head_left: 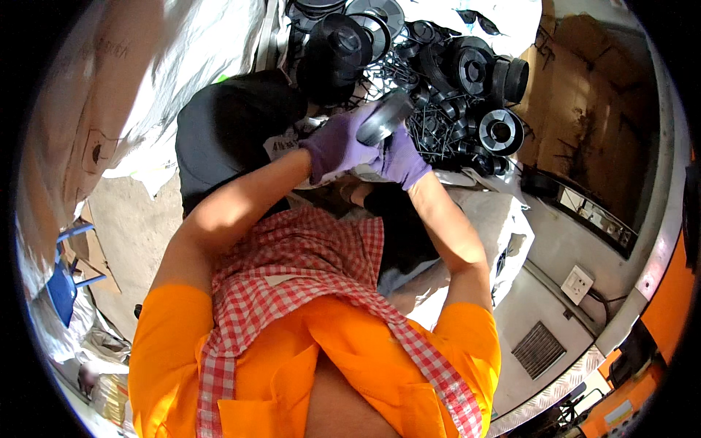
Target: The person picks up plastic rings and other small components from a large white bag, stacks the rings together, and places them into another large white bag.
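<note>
Both my hands wear purple gloves and meet in front of me over my knees. My left hand (339, 144) is closed on the left side of a round black plastic part (385, 118), which is tilted with its shiny rim facing me. From the right and below, my right hand (404, 159) grips the same part; some of its fingers are hidden behind it. Just beyond lies a heap of black plastic pieces, with thin branching sticks (432, 135), a ring-shaped piece (501, 131) and larger spools (337, 45).
White sheeting (197, 66) hangs at the left. A brown cardboard box (584, 95) stands at the far right, by a grey machine panel with a socket (577, 285) and a vent (538, 350). A blue frame (64, 288) is at the left edge.
</note>
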